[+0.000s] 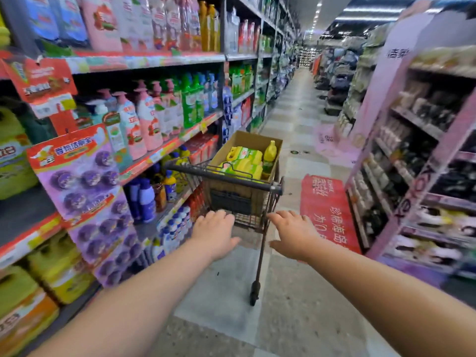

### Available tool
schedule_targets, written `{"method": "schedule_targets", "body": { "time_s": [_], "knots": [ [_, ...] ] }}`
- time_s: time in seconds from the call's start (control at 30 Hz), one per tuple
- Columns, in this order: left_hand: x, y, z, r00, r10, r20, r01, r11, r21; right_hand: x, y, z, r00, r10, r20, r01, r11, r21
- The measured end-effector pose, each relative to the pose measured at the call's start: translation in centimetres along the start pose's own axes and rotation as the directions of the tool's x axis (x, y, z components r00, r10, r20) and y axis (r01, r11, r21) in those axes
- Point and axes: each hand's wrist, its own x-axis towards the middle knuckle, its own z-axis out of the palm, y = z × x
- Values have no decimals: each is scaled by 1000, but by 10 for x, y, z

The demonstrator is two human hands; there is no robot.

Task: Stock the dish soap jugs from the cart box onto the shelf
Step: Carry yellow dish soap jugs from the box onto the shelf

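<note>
A dark wire cart [221, 177] stands in the aisle ahead of me. In it sits an open cardboard box [255, 141] holding yellow dish soap jugs [242, 161] lying on their sides and one upright yellow bottle [269, 154]. My left hand [215, 234] and my right hand [292, 234] reach forward, palms down, fingers spread, short of the cart and below its handle bar. Neither hand holds anything. Yellow jugs [11, 153] stand on the left shelf at mid height, and more stand on the bottom shelf [54, 274].
Shelving [164, 148] full of soap bottles runs along my left, with hanging purple blister packs [85, 176] sticking out. A pink shelf unit [422, 161] stands to the right. A red floor sticker [327, 210] lies beside the cart. The aisle runs on beyond.
</note>
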Motion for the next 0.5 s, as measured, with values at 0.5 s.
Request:
{"method": "schedule_targets", "body": {
  "time_s": [0.5],
  "knots": [
    [190, 175, 9, 960, 275, 47, -276, 961, 14, 17, 207, 2, 955, 297, -4, -297, 954, 48]
  ]
}}
